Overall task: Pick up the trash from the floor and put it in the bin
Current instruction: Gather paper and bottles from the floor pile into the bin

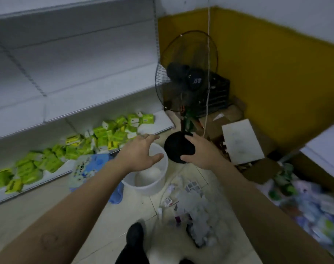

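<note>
A white round bin (154,185) stands on the tiled floor in the middle of the head view, with something pale inside. My left hand (141,152) hovers above its rim with fingers spread and holds nothing. My right hand (198,149) is stretched out to the right of the bin, in front of the black round fan base (176,147), fingers relaxed and empty. A heap of crumpled white paper, wrappers and small packets, the trash (192,204), lies on the floor just right of and nearer than the bin.
A black standing fan (187,73) rises behind the bin. White shelving (71,111) on the left carries green packets (109,134). Cardboard and a white board (240,141) lie at the yellow wall. Colourful packages (314,206) pile at right. My black shoe (134,235) is below.
</note>
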`<state>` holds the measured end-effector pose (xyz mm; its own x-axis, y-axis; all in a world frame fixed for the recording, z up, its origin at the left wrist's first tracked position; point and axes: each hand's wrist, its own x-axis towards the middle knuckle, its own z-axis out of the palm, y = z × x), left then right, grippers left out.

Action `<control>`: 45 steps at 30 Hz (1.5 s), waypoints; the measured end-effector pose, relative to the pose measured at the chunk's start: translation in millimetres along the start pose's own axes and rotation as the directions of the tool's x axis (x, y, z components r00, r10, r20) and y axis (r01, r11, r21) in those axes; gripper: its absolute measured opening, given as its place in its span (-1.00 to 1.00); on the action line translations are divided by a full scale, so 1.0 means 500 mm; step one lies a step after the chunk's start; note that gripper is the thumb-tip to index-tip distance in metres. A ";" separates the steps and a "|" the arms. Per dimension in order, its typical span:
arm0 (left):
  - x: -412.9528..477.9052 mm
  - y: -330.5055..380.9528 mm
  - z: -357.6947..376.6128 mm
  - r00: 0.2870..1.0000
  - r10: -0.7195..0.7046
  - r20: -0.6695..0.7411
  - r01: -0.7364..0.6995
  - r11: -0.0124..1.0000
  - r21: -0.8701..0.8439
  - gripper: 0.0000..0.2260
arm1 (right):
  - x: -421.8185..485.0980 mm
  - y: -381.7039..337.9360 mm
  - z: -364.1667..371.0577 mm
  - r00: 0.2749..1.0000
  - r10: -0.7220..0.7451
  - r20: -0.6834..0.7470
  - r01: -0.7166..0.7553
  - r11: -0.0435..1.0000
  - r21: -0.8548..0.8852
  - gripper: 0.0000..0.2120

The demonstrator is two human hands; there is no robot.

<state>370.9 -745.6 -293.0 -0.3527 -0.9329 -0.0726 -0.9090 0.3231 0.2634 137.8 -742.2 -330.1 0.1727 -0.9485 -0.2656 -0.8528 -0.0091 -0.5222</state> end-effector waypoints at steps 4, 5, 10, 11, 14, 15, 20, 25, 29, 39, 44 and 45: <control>0.096 -0.075 0.108 0.982 0.120 0.148 -0.092 0.979 -0.179 -0.38 | 0.030 0.032 0.089 0.980 0.195 0.028 -0.196 0.979 0.048 -0.26; 0.113 -0.093 0.136 0.972 0.139 0.192 -0.094 0.969 -0.227 -0.38 | 0.033 0.035 0.112 0.966 0.257 0.035 -0.259 0.964 0.067 -0.23; 0.143 -0.159 0.288 0.905 0.224 0.362 -0.109 0.944 -0.311 -0.47 | 0.028 0.049 0.244 0.860 0.501 0.096 -0.510 0.840 0.187 -0.21; 0.146 -0.167 0.319 0.889 0.232 0.395 -0.104 0.942 -0.319 -0.48 | 0.025 0.056 0.271 0.844 0.526 0.105 -0.536 0.821 0.196 -0.23; 0.147 -0.183 0.405 0.849 0.254 0.462 -0.070 0.923 -0.378 -0.51 | 0.008 0.085 0.358 0.811 0.577 0.098 -0.582 0.778 0.237 -0.35; 0.145 -0.186 0.432 0.844 0.264 0.466 -0.066 0.914 -0.400 -0.55 | 0.003 0.101 0.389 0.796 0.598 0.098 -0.600 0.758 0.255 -0.39; 0.144 -0.203 0.610 0.833 0.270 0.483 -0.070 0.917 -0.392 -0.68 | -0.011 0.205 0.559 0.695 0.693 0.191 -0.718 0.656 0.234 -0.29; 0.158 -0.223 0.852 0.823 0.287 0.490 -0.123 0.932 -0.341 -0.66 | 0.038 0.350 0.749 0.692 0.690 0.211 -0.722 0.653 0.230 -0.32; 0.199 -0.250 1.079 0.852 0.224 0.474 -0.090 0.953 -0.289 -0.56 | 0.124 0.493 0.908 0.702 0.682 0.204 -0.712 0.671 0.206 -0.37; 0.324 -0.377 1.547 0.885 0.155 0.439 -0.069 0.976 -0.206 -0.40 | 0.413 0.802 1.197 0.719 0.691 0.074 -0.694 0.718 0.051 -0.20; 0.353 -0.424 1.690 0.894 0.135 0.427 -0.134 0.990 -0.033 -0.08 | 0.517 0.879 1.300 0.745 0.663 -0.068 -0.666 0.740 -0.093 -0.20; 0.351 -0.432 1.696 0.899 0.115 0.423 -0.119 0.993 -0.018 -0.07 | 0.517 0.877 1.319 0.757 0.649 -0.080 -0.653 0.749 -0.110 -0.22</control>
<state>316.6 -844.5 -1178.5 -0.5156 -0.7339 -0.4423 -0.8566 0.4285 0.2875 133.5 -782.6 -1162.5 -0.4620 -0.7492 -0.4745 -0.8056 0.5783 -0.1287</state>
